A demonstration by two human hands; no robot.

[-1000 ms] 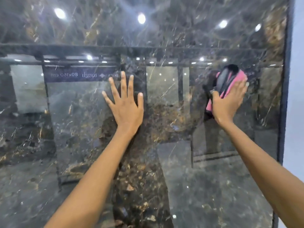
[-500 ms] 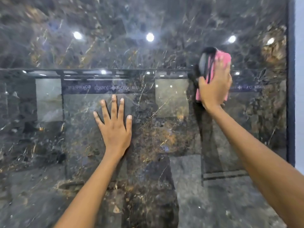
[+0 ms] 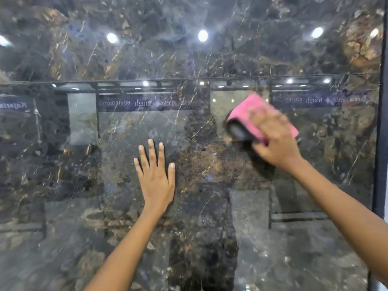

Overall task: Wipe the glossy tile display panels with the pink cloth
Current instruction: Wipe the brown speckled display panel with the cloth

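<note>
Person, head-camera view: two bare forearms, no sleeves reaching into frame. Left hand [image 3: 156, 183]: no rings, no watch or band at the wrist, short nails. Right hand [image 3: 276, 141]: likewise unadorned, its outline motion-blurred.

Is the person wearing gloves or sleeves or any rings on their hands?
No. The left hand and the right hand are bare: no gloves, rings, watch or bracelets show. Both forearms are bare too, with no sleeve in view. The right hand is blurred.
</note>
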